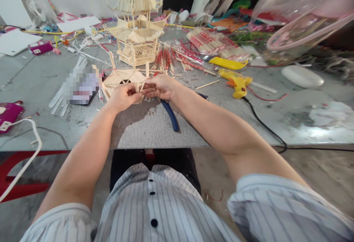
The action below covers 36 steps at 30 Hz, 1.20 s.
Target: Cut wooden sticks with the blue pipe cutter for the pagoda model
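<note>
A part-built pagoda tier of thin wooden sticks rests on the grey table in front of me, with short posts standing up from its rim. My left hand is closed at its near right corner, thumb and fingers on a short upright wooden stick. From the other side my right hand pinches a small slanted wooden stick at the same corner. The fingertips nearly meet and partly hide the sticks. Under my right wrist lie blue-handled pliers, their jaws hidden.
Behind the tier stands a taller stick pagoda. To the right lie a yellow glue gun with a black cord, a yellow cutter, a white mouse and packets of sticks. Leftward are clear glue sticks and a purple power strip.
</note>
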Each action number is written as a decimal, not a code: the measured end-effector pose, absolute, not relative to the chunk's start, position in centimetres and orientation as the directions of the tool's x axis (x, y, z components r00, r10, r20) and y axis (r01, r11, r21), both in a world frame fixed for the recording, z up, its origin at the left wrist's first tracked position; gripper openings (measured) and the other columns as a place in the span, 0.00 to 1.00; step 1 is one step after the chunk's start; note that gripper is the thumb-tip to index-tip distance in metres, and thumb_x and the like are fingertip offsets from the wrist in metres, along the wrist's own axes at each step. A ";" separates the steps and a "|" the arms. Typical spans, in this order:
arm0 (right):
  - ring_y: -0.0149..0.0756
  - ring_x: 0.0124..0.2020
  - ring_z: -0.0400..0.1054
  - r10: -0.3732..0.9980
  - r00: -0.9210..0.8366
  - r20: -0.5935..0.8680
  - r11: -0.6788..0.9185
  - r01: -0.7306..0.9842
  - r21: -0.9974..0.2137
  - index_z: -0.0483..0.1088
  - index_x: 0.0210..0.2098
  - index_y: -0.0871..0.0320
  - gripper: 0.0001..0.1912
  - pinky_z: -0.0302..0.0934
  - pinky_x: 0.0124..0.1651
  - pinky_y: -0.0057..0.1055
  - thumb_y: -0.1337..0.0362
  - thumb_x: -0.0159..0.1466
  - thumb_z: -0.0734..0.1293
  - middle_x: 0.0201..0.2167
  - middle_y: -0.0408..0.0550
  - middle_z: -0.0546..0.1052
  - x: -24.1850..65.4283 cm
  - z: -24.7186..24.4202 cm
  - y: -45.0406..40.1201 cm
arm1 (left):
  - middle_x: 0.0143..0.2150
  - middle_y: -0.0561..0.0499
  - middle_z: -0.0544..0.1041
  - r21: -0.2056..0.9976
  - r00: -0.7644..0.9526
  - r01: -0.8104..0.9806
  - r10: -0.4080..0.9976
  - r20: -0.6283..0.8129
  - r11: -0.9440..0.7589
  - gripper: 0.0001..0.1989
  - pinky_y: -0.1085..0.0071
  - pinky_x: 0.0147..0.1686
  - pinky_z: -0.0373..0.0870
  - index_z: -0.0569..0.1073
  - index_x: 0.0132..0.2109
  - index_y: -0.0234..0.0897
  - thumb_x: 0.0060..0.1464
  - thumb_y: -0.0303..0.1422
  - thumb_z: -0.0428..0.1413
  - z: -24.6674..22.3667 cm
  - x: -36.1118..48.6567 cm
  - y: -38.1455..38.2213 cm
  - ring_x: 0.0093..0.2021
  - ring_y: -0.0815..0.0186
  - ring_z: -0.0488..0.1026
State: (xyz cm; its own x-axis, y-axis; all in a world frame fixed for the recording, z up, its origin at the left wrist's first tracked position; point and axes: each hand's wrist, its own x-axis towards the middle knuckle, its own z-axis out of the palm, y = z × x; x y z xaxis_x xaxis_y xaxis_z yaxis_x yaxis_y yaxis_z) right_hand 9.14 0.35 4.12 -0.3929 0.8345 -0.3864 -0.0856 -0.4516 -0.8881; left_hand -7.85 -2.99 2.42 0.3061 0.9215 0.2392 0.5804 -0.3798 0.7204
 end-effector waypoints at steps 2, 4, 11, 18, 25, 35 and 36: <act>0.27 0.20 0.70 0.834 -0.395 -0.385 -0.450 -0.084 -0.889 0.71 0.36 0.67 0.12 0.66 0.25 0.21 0.74 0.67 0.57 0.19 0.46 0.75 9.2 4.1 0.4 | 0.26 0.53 0.70 0.711 0.306 0.588 0.920 0.245 -0.386 0.12 0.73 0.29 0.62 0.74 0.32 0.32 0.46 0.39 0.57 2.3 -7.9 -2.9 0.27 0.71 0.64; 0.27 0.19 0.70 0.829 -0.405 -0.386 -0.456 -0.089 -0.886 0.70 0.34 0.67 0.12 0.66 0.25 0.21 0.74 0.67 0.56 0.18 0.45 0.74 9.2 4.1 0.4 | 0.26 0.53 0.71 0.711 0.307 0.586 0.919 0.248 -0.388 0.12 0.73 0.29 0.62 0.74 0.32 0.32 0.47 0.38 0.56 2.3 -8.0 -2.9 0.27 0.71 0.64; 0.28 0.18 0.70 0.821 -0.414 -0.392 -0.468 -0.097 -0.878 0.68 0.29 0.65 0.13 0.65 0.22 0.23 0.74 0.67 0.56 0.16 0.43 0.73 9.2 4.2 0.3 | 0.26 0.52 0.72 0.719 0.315 0.580 0.919 0.236 -0.383 0.12 0.73 0.29 0.63 0.75 0.33 0.32 0.47 0.39 0.57 2.3 -8.0 -2.8 0.27 0.70 0.65; 0.27 0.19 0.70 0.826 -0.404 -0.393 -0.461 -0.086 -0.883 0.68 0.30 0.65 0.12 0.65 0.23 0.22 0.74 0.67 0.57 0.18 0.44 0.74 9.1 4.3 0.2 | 0.26 0.52 0.71 0.718 0.302 0.592 0.926 0.225 -0.367 0.15 0.72 0.30 0.62 0.75 0.32 0.32 0.47 0.42 0.58 2.3 -8.0 -2.9 0.27 0.70 0.65; 0.26 0.19 0.70 0.829 -0.405 -0.385 -0.453 -0.085 -0.888 0.68 0.28 0.66 0.13 0.65 0.23 0.21 0.74 0.67 0.57 0.19 0.45 0.75 9.1 4.3 0.2 | 0.25 0.52 0.69 0.713 0.279 0.619 0.941 0.192 -0.329 0.16 0.71 0.30 0.60 0.73 0.30 0.33 0.45 0.44 0.58 2.6 -7.9 -3.0 0.27 0.70 0.63; 0.26 0.19 0.70 0.843 -0.410 -0.348 -0.416 -0.085 -0.906 0.66 0.31 0.64 0.09 0.65 0.23 0.20 0.74 0.67 0.58 0.20 0.44 0.75 9.1 4.1 0.2 | 0.26 0.52 0.71 0.772 0.296 0.558 0.942 0.159 -0.306 0.14 0.70 0.31 0.63 0.72 0.30 0.33 0.43 0.41 0.59 2.2 -8.1 -2.7 0.27 0.70 0.65; 0.26 0.19 0.70 0.844 -0.410 -0.346 -0.414 -0.088 -0.906 0.66 0.31 0.64 0.09 0.65 0.23 0.20 0.74 0.67 0.58 0.20 0.44 0.75 9.1 4.1 0.2 | 0.27 0.52 0.72 0.782 0.298 0.546 0.942 0.153 -0.300 0.15 0.70 0.32 0.64 0.73 0.31 0.32 0.42 0.41 0.60 2.2 -8.1 -2.8 0.27 0.70 0.65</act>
State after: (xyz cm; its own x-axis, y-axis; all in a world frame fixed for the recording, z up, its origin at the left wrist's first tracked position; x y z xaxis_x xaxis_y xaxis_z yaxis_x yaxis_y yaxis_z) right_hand 9.15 0.15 4.09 -0.4099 0.8438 -0.3463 -0.0880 -0.4144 -0.9058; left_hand -8.09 -2.77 2.19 0.2977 0.9423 0.1531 0.5464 -0.2997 0.7821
